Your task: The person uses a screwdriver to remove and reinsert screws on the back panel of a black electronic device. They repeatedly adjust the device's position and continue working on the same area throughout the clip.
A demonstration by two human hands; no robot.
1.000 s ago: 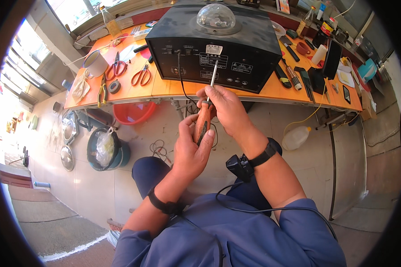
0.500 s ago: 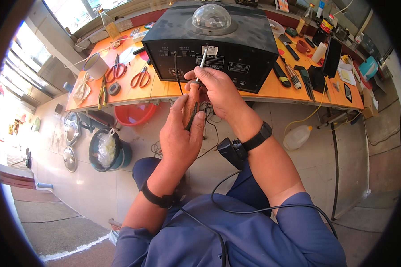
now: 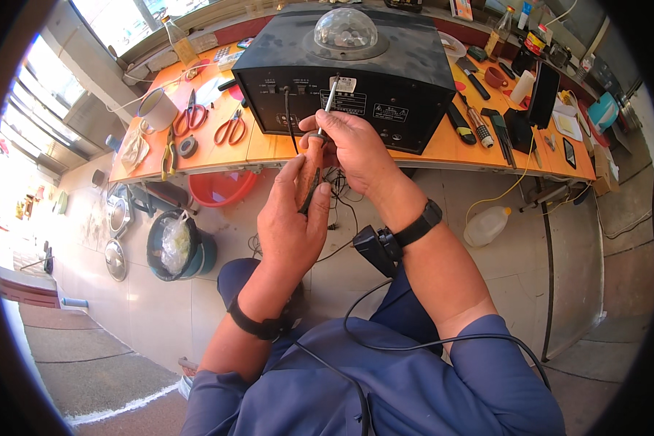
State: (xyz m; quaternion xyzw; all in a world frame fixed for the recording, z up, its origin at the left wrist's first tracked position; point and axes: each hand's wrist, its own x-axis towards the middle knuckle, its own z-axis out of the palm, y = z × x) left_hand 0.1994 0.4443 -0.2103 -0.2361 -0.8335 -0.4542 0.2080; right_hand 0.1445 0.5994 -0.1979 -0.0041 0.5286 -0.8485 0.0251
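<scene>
A screwdriver with a worn orange-brown handle and a thin metal shaft points up and away from me. Round the lower part of its handle my left hand is closed, thumb on the right side. My right hand pinches it higher up, where handle meets shaft. The tip reaches the upper part of the back panel of a black box, beside a small pale label; whether it sits in a screw is too small to tell. A clear faceted dome tops the box.
Left of the box on the orange table lie red-handled scissors, pliers, a tape roll and a mug. Knives and a phone lie right. Below stand a red basin and a bucket; loose cables hang nearby.
Both hands keep their grip in nearly the same place. The screwdriver handle appears slightly turned in my left hand, which has shifted a little left. The tip stays at the panel.
</scene>
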